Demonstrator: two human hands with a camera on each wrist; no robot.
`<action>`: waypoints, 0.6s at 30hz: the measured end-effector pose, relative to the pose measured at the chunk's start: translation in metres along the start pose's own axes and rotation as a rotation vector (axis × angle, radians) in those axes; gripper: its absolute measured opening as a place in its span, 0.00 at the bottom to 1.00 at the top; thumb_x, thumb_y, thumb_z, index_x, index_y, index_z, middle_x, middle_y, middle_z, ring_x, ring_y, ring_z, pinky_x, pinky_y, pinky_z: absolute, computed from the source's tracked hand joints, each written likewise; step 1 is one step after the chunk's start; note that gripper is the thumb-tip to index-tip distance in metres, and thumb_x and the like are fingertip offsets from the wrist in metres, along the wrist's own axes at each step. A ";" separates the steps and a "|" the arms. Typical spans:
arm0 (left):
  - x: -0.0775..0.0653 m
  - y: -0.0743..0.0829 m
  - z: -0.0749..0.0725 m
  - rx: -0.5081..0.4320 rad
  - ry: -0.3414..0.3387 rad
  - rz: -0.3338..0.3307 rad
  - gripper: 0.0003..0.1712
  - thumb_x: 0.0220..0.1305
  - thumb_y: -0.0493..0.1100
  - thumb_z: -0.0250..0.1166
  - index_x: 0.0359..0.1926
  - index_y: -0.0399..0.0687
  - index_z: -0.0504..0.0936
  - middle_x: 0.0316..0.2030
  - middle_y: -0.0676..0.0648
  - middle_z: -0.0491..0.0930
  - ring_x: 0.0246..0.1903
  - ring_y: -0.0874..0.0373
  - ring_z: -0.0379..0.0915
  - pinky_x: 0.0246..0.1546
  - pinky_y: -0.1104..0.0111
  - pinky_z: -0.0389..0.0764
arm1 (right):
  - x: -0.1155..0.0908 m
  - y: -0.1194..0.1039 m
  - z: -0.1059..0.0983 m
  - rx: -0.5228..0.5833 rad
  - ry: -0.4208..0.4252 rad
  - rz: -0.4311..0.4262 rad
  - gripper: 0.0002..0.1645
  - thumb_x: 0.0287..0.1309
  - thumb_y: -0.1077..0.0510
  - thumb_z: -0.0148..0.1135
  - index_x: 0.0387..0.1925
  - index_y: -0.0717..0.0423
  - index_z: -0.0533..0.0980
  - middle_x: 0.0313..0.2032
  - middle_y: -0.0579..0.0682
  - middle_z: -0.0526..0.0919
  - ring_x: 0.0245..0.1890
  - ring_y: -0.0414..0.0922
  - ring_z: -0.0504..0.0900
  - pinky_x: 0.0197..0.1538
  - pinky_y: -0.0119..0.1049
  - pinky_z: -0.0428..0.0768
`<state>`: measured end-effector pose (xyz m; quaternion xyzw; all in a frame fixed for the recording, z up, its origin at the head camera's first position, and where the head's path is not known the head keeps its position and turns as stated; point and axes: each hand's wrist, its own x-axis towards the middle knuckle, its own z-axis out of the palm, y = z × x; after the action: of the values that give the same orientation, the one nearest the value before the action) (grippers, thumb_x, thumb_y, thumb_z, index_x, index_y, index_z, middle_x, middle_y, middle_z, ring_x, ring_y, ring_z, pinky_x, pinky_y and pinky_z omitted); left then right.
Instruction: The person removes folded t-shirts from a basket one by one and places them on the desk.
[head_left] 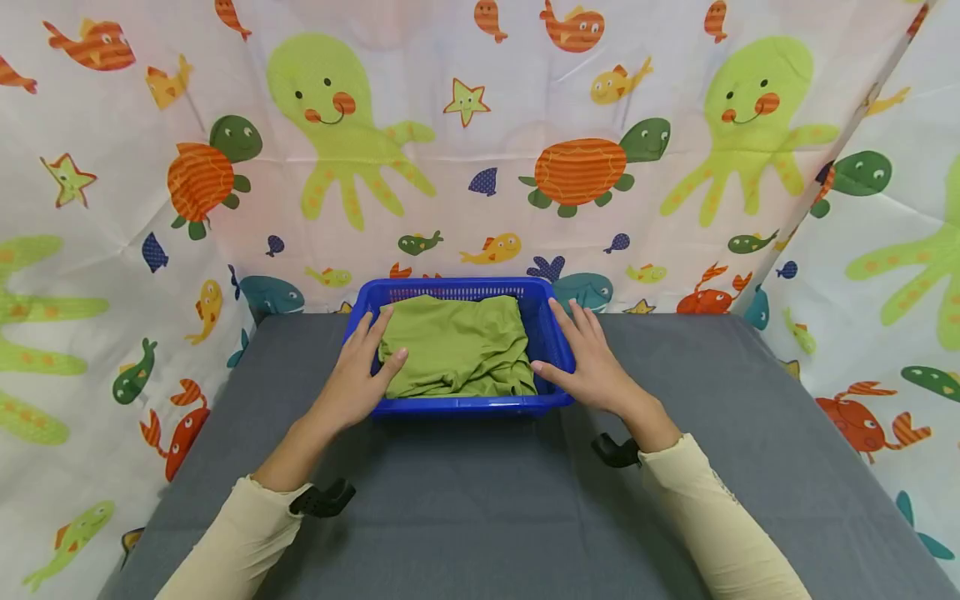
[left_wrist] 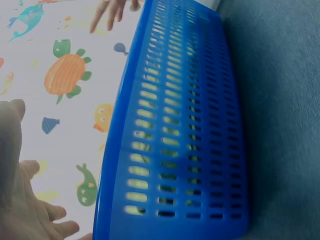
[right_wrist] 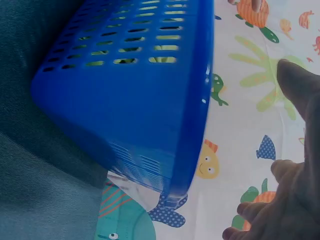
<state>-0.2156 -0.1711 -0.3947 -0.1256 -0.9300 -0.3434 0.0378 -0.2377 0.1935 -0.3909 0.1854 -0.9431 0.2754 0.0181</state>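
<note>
A blue plastic basket [head_left: 465,406] with slotted sides stands at the back middle of the grey table. Inside it lies a folded, somewhat rumpled green cloth [head_left: 450,342]. My left hand [head_left: 358,371] hovers at the basket's left side, fingers spread and pointing forward, nothing held. On the opposite side my right hand [head_left: 592,362] is spread in the same way, its thumb over the right rim. Both wrist views show the hands above the level of the basket's rim [left_wrist: 112,130], with a gap between the fingers and the plastic.
The grey cloth-covered table [head_left: 480,517] spreads out in front of and beside the basket. A white curtain [head_left: 465,167] printed with sea animals rises behind it and along both sides. A black strap [head_left: 322,498] sits at the left wrist, another black strap [head_left: 617,450] at the right.
</note>
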 end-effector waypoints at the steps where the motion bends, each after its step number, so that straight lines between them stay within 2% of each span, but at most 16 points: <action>1: 0.002 0.000 -0.001 -0.018 -0.010 0.011 0.41 0.77 0.64 0.47 0.81 0.69 0.38 0.82 0.40 0.34 0.79 0.29 0.33 0.64 0.22 0.49 | 0.002 0.000 -0.002 0.013 -0.003 -0.005 0.58 0.65 0.35 0.62 0.82 0.36 0.36 0.82 0.57 0.33 0.81 0.64 0.29 0.72 0.77 0.44; 6: 0.010 0.000 -0.007 -0.112 -0.056 0.043 0.40 0.79 0.61 0.45 0.82 0.68 0.35 0.82 0.42 0.35 0.81 0.37 0.29 0.69 0.26 0.44 | 0.013 -0.002 -0.008 0.071 -0.042 -0.017 0.57 0.65 0.35 0.61 0.81 0.31 0.35 0.82 0.54 0.34 0.81 0.61 0.30 0.73 0.76 0.43; 12: 0.021 -0.001 -0.014 -0.279 -0.096 0.036 0.40 0.80 0.63 0.38 0.82 0.63 0.32 0.82 0.45 0.31 0.81 0.40 0.29 0.74 0.32 0.42 | 0.030 -0.004 -0.008 0.206 -0.100 -0.064 0.54 0.70 0.40 0.58 0.81 0.34 0.35 0.82 0.51 0.36 0.82 0.58 0.35 0.75 0.72 0.45; 14: 0.024 -0.001 -0.014 -0.345 -0.127 0.013 0.39 0.80 0.64 0.34 0.81 0.63 0.29 0.82 0.46 0.29 0.81 0.38 0.30 0.74 0.32 0.44 | 0.034 -0.003 -0.008 0.247 -0.115 -0.058 0.53 0.71 0.42 0.58 0.81 0.35 0.35 0.82 0.51 0.36 0.82 0.56 0.37 0.76 0.69 0.46; 18: 0.028 -0.003 -0.011 -0.461 -0.198 -0.079 0.38 0.77 0.68 0.24 0.80 0.67 0.24 0.81 0.47 0.21 0.80 0.36 0.26 0.69 0.27 0.50 | 0.043 -0.003 -0.005 0.381 -0.191 -0.007 0.50 0.74 0.41 0.53 0.81 0.32 0.33 0.82 0.52 0.35 0.82 0.59 0.39 0.77 0.67 0.49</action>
<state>-0.2433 -0.1749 -0.3837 -0.1276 -0.8304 -0.5338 -0.0963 -0.2768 0.1793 -0.3791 0.2141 -0.8707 0.4299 -0.1057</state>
